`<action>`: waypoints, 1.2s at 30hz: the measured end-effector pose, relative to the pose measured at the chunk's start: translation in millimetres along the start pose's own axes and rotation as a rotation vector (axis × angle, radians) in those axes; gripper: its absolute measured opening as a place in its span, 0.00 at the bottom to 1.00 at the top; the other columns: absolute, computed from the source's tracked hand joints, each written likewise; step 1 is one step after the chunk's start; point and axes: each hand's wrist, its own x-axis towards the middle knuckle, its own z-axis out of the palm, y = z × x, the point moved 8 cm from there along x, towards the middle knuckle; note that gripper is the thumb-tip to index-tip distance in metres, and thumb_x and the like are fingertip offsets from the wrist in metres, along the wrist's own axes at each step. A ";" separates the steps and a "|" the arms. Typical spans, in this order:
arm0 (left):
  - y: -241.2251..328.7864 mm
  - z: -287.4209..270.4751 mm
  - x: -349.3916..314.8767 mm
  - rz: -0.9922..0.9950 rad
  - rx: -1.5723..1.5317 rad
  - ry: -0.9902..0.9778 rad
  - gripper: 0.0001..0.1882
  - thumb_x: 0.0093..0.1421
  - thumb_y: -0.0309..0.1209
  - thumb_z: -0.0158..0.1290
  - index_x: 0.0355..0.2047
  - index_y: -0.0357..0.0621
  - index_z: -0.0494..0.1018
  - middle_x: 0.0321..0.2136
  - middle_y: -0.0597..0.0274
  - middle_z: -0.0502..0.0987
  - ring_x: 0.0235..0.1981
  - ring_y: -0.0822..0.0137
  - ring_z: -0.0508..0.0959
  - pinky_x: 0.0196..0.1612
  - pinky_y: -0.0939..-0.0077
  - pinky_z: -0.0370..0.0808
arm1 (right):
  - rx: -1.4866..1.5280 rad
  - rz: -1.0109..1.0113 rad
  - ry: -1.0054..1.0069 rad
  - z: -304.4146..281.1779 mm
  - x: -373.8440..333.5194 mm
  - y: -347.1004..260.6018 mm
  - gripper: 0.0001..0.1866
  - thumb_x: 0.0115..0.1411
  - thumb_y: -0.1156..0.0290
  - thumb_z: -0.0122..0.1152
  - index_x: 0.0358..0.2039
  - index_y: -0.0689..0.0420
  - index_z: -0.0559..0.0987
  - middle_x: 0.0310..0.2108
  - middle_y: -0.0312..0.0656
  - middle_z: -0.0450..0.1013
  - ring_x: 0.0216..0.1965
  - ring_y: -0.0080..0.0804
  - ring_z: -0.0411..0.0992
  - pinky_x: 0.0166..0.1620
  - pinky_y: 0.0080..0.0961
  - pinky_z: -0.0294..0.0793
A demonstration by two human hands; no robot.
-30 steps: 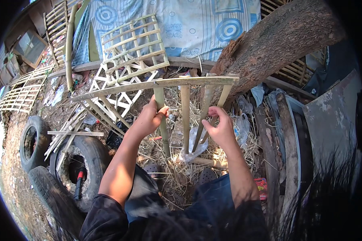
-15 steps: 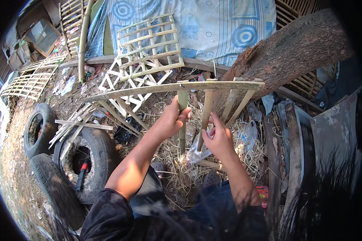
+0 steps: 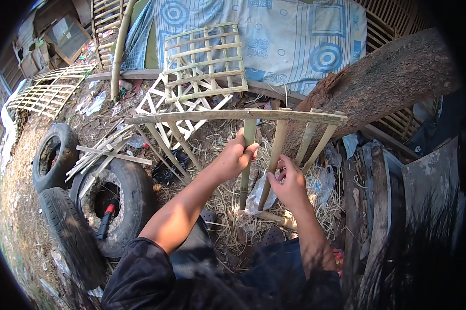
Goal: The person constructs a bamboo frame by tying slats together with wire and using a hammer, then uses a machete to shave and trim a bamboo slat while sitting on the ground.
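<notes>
Far left, on the dirt: 3 tyres (image 3: 62, 155), a red-handled tool (image 3: 108, 216) down in the nearest one, loose bamboo strips (image 3: 106, 155) across its top edge. Behind, lattice panels (image 3: 204, 64) leaning against a blue patterned cloth (image 3: 274, 36).

Centre, held upright over a straw-strewn patch of ground: a bamboo frame (image 3: 233, 116), 1 long top rail with several slats hanging down from it. Left hand (image 3: 236, 157) closed in a fist round a greenish slat (image 3: 247, 165). Right hand (image 3: 290, 183) curled, fingers pinching the next slat (image 3: 273, 160) partway down. Log (image 3: 378, 88) at right, behind the frame.

Judging by this: top rail joined and slats attached at their upper ends; lower ends loose and splayed, no bottom rail yet, so roughly halfway.
</notes>
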 end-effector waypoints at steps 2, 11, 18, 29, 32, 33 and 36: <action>-3.8 2.5 1.5 -0.085 -0.017 -0.028 0.07 0.66 0.23 0.41 0.43 0.37 0.57 0.26 0.61 0.71 0.28 0.70 0.74 0.36 0.73 0.74 | -0.001 0.005 -0.008 0.6 0.4 2.2 0.27 0.48 0.71 0.67 0.50 0.58 0.71 0.33 0.40 0.74 0.23 0.30 0.71 0.29 0.29 0.74; -10.0 14.1 4.1 -0.099 -0.301 0.035 0.07 0.66 0.23 0.41 0.42 0.37 0.56 0.28 0.61 0.68 0.29 0.72 0.73 0.38 0.72 0.77 | 0.016 -0.024 0.008 -6.7 1.2 -3.8 0.24 0.48 0.71 0.67 0.47 0.57 0.73 0.31 0.39 0.74 0.22 0.29 0.71 0.29 0.28 0.73; -10.8 25.8 2.6 -0.101 -0.520 0.084 0.04 0.67 0.23 0.40 0.39 0.41 0.55 0.29 0.62 0.66 0.27 0.72 0.70 0.35 0.71 0.78 | -0.158 -0.113 0.071 -15.4 1.5 -10.2 0.17 0.51 0.69 0.65 0.39 0.58 0.71 0.28 0.46 0.74 0.26 0.42 0.75 0.29 0.35 0.74; -4.4 24.6 -2.3 -0.164 -0.662 0.220 0.06 0.68 0.26 0.40 0.38 0.46 0.53 0.24 0.65 0.63 0.21 0.73 0.65 0.26 0.73 0.70 | -0.273 -0.115 0.108 -26.7 -0.3 -25.7 0.18 0.54 0.71 0.60 0.44 0.59 0.69 0.29 0.52 0.75 0.29 0.50 0.76 0.31 0.43 0.76; 0.8 24.4 -4.9 -0.058 -0.715 0.197 0.06 0.68 0.26 0.40 0.39 0.47 0.53 0.24 0.66 0.62 0.20 0.74 0.63 0.24 0.75 0.67 | -0.265 -0.137 0.140 -28.9 -2.0 -29.5 0.20 0.54 0.72 0.59 0.47 0.59 0.69 0.32 0.52 0.75 0.30 0.50 0.76 0.32 0.42 0.76; 2.1 24.7 -5.1 -0.055 -0.717 0.198 0.06 0.68 0.26 0.40 0.39 0.47 0.53 0.24 0.66 0.62 0.20 0.74 0.63 0.24 0.75 0.67 | -0.264 -0.158 0.166 -30.9 -3.2 -31.8 0.21 0.54 0.73 0.59 0.49 0.59 0.69 0.34 0.52 0.75 0.30 0.49 0.76 0.32 0.42 0.77; 7.3 23.6 -7.1 -0.064 -0.757 0.236 0.06 0.68 0.26 0.40 0.39 0.48 0.53 0.23 0.67 0.61 0.19 0.75 0.61 0.23 0.77 0.65 | -0.273 -0.207 0.213 -31.6 -6.3 -35.9 0.24 0.53 0.73 0.60 0.52 0.59 0.68 0.33 0.50 0.75 0.31 0.49 0.77 0.33 0.40 0.77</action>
